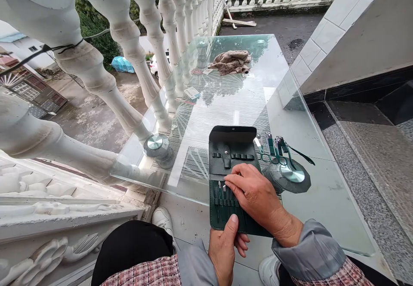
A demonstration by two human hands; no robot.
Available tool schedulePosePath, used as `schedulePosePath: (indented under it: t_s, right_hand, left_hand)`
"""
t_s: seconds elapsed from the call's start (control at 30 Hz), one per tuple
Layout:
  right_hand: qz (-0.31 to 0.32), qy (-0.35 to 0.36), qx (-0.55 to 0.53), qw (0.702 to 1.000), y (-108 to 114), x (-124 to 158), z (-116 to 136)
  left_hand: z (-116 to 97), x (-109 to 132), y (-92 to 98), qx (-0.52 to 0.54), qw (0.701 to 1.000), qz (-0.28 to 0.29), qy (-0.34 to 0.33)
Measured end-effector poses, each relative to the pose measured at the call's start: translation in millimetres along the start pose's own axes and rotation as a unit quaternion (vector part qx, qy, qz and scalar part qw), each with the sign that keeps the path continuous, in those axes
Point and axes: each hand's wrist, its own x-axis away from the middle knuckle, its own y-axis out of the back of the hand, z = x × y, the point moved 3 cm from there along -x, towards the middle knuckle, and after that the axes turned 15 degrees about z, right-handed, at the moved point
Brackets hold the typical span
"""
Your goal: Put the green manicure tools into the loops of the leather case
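A dark green manicure case [232, 138] lies unfolded at the near edge of the glass table, its snap flap at the far end. My left hand [222, 249] grips its near edge, thumb on top and fingers curled underneath. Slim metal tools [220, 188] stand in elastic loops in the lower half; the upper loops hold nothing. Over these tools, my right hand [256, 193] has its thumb and fingers pinched together; whatever they hold is hidden. Just right of the case are nail clippers [270, 144], small green-handled scissors [265, 156] and a long green-handled tool [301, 153].
The glass table [329, 200] has round metal leg caps [155, 142]. Farther back lie a crumpled brown cloth [231, 62] and a small card box [192, 93]. White balusters [129, 45] line the left; a tiled wall [325, 32] and stone steps [371, 148] stand right.
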Motion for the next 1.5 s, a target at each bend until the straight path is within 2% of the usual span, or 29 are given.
schedulePosePath:
  t_s: [0.17,0.33,0.63,0.77,1.17,1.5]
  right_hand:
    - [0.005,0.017,-0.045,0.999,1,2,-1]
    - [-0.035,-0.005,-0.087,0.996,7,2,-12]
    - [-0.009,0.013,0.008,1.0,3,4,-4]
    - [0.004,0.02,0.021,1.0,2,4,-4]
    - [-0.014,0.062,0.039,0.997,0,5,-4]
    - [0.008,0.122,0.079,0.989,4,5,-3]
  left_hand:
    - [-1,0,-0.3,0.003,1.0,0.001,-0.001]
    - [0,-1,0.8,0.019,1.0,-0.001,-0.005]
    - [-2,0,0.6,0.015,1.0,0.01,-0.002]
    - [-3,1,0.4,0.007,1.0,0.013,-0.003]
    - [-4,1,-0.6,0.004,1.0,0.016,0.002]
    - [-3,2,0.5,0.005,1.0,0.017,0.004]
